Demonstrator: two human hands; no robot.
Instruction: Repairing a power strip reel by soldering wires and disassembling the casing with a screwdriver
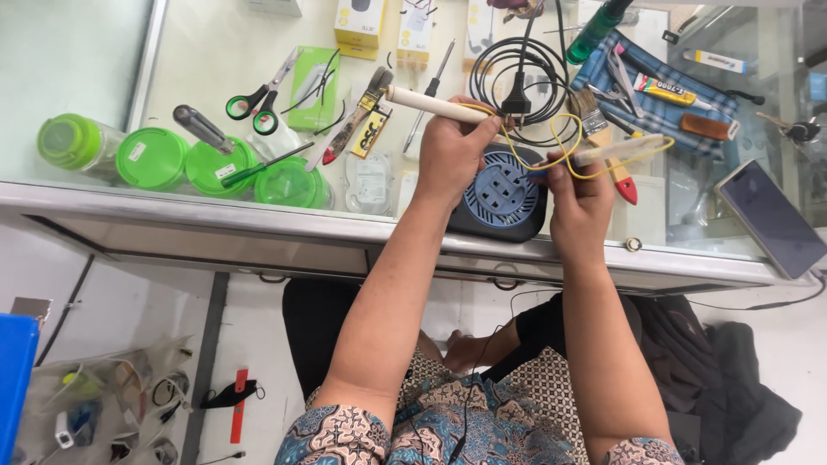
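Observation:
My left hand (452,146) grips a cream-handled soldering iron (431,105) whose tip points left over the glass counter. My right hand (579,196) pinches a small part with a yellow wire (564,155) looping from it and a pale stick-like piece (620,151) sticking out to the right. Both hands hover above a round dark and blue cable reel (504,200) at the counter's front edge. A black plug (515,105) with its coiled black cord (517,65) lies just behind my left hand.
Green-lidded jars (155,159) stand at the left, with green-handled scissors (258,99), a brush (357,116) and screwdrivers nearby. A blue checked pouch (663,82) holds tools and a glue tube. A phone (771,220) lies at right. The counter's metal edge (215,215) runs below.

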